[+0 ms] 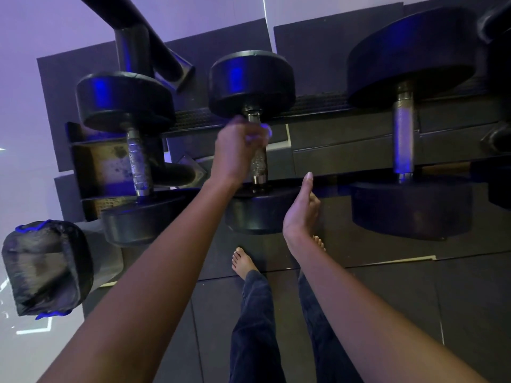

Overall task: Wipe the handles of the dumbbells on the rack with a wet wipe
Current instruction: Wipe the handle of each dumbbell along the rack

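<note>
Left hand (237,150) is wrapped round the top of the handle (259,164) of the middle dumbbell (251,78) on the rack (345,150), with what looks like the wet wipe (266,131) bunched under its fingers. Right hand (301,214) hangs loose, holding nothing, thumb up, just beside that dumbbell's near weight.

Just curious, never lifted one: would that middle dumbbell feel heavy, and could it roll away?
Likely heavy for its size: the middle dumbbell has thick, solid-looking heads. Those round heads might roll once off the rack, which seems to cradle them. Its knurled handle probably resists slipping.
</note>
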